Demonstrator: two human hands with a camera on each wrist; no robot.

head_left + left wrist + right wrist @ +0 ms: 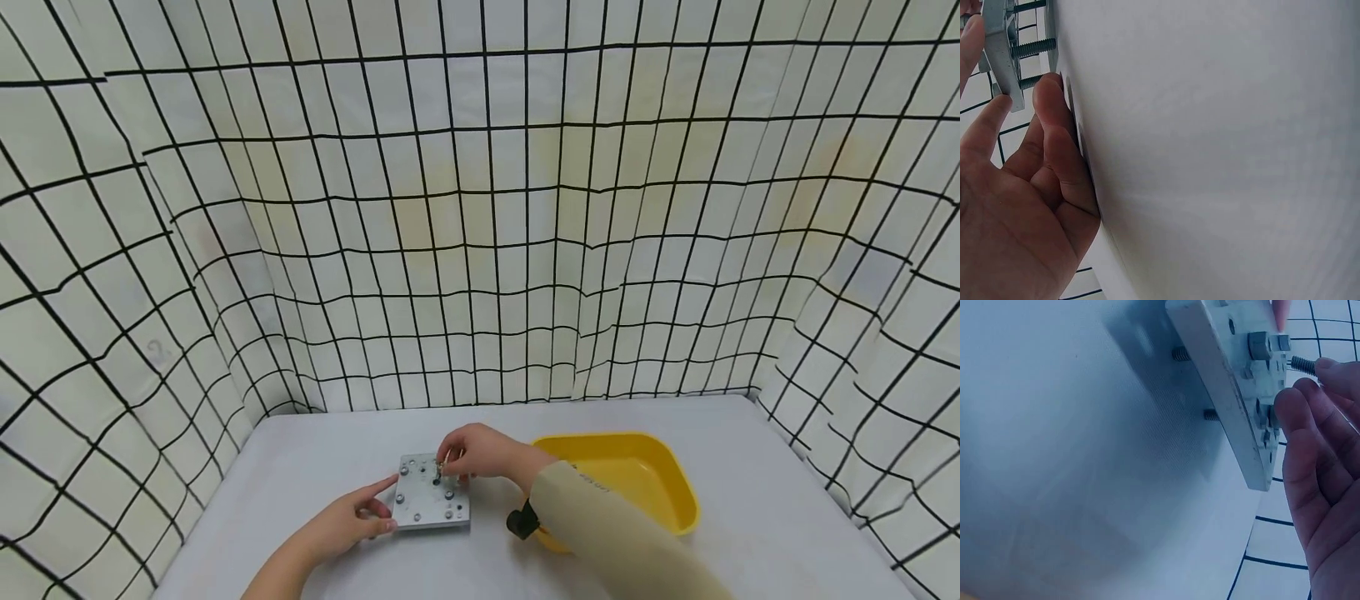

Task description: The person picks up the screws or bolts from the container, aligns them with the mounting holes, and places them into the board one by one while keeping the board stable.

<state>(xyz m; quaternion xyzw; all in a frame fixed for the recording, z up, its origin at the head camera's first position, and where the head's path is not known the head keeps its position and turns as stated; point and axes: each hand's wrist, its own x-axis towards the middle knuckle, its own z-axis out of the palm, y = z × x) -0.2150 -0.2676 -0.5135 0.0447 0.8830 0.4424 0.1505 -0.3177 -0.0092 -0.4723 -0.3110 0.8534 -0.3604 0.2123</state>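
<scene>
Clearly, the work sits left of the middle of the table [337, 454], where a metal plate [422, 504] lies about square to the far edge, well apart from the left and right edges. The right hand [483, 454], the nearer of the two to the spot that matters, pinches a small threaded bolt [1304, 365] between thumb and fingertips, over the far half of the plate. From where I stand the bolt's long axis looks roughly upright, square to the plate's face, its bare thread directed downward. A dark hole [437, 482] shows right by those fingertips; so the bolt lies directly at or just above it, to my eye, though I cannot tell whether the tip is inside.

The left hand [341, 525] clamps nothing: its index finger and thumb are apart and extended, touching the plate's left side close to the far and near corners, and seem to steady it. Other bolt heads [1259, 346] stand on the plate's face, and threaded ends [1036, 47] jut from its underside.

Toward the table's right edge, partly behind the right forearm, sits a yellow tray [630, 475]; how much is in it I can't make out.
</scene>
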